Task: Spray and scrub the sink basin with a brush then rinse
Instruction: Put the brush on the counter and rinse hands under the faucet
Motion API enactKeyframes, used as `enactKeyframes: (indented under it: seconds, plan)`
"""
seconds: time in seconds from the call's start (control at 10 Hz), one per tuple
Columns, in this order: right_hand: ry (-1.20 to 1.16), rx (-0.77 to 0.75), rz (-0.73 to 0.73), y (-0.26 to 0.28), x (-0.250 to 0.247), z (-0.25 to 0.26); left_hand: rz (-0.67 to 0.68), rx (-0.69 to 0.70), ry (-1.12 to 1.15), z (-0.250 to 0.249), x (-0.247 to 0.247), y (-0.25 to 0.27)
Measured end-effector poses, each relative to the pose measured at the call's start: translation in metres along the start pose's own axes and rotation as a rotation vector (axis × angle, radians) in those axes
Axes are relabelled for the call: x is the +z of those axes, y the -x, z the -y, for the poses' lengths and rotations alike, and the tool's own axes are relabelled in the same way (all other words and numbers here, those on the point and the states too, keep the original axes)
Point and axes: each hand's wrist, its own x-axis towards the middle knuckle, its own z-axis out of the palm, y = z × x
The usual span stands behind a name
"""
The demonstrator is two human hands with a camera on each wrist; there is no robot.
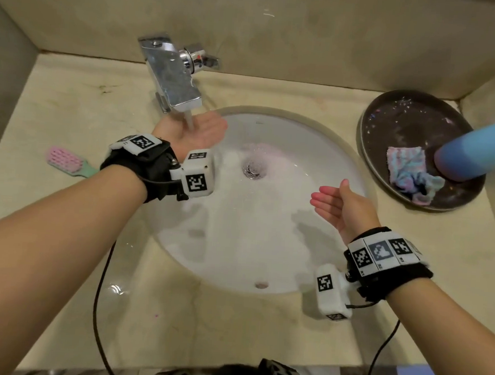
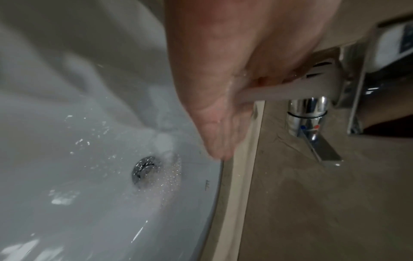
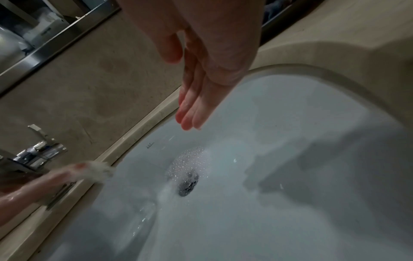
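Note:
The white oval sink basin (image 1: 280,248) is wet, with water foaming round the metal drain (image 1: 253,167). Water runs from the chrome faucet (image 1: 172,73) onto my left hand (image 1: 197,131), which is held palm up under the spout, fingers straight and holding nothing. The stream strikes the palm of the left hand (image 2: 225,113) in the left wrist view. My right hand (image 1: 338,205) hovers over the basin's right side, fingers straight and together, empty; the same right hand (image 3: 201,91) hangs above the drain (image 3: 187,183). A pink and green brush (image 1: 69,161) lies on the counter at left.
A dark round tray (image 1: 407,110) sits on the counter at right, holding a pastel cloth (image 1: 408,172) and a blue bottle (image 1: 483,151). The beige stone counter (image 1: 70,101) surrounds the basin, with walls behind and on both sides. Cables run from both wrist cameras.

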Motion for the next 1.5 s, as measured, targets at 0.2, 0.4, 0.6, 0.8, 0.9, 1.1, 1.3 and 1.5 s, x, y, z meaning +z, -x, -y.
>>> enactKeyframes:
  seconds: [0.2,0.4,0.6,0.8,0.9,1.1,1.3,1.5]
  plan:
    - [0.018,-0.001,0.025,-0.012,0.001,0.007,-0.139,-0.016,-0.041,0.0,0.002,-0.001]
    - [0.038,0.003,0.04,-0.018,0.004,0.008,0.027,-0.03,-0.04,-0.003,0.007,0.001]
    - [0.037,0.011,0.041,-0.023,0.005,0.009,-0.154,-0.02,-0.166,-0.007,0.002,-0.005]
    - [0.044,0.012,0.042,-0.024,0.003,0.01,-0.009,-0.001,-0.078,-0.006,-0.001,-0.003]
    - [0.038,0.01,0.045,-0.024,0.003,0.009,0.078,-0.023,-0.159,-0.004,0.004,0.001]
    - [0.031,0.003,0.043,-0.023,0.006,0.01,-0.106,-0.006,0.018,-0.002,0.0,-0.012]
    - [0.026,-0.005,0.045,-0.024,0.006,0.01,-0.163,0.106,0.148,0.007,0.008,-0.004]
    - [0.022,0.004,0.053,-0.028,-0.002,0.008,-0.25,0.092,0.214,0.01,-0.005,-0.017]
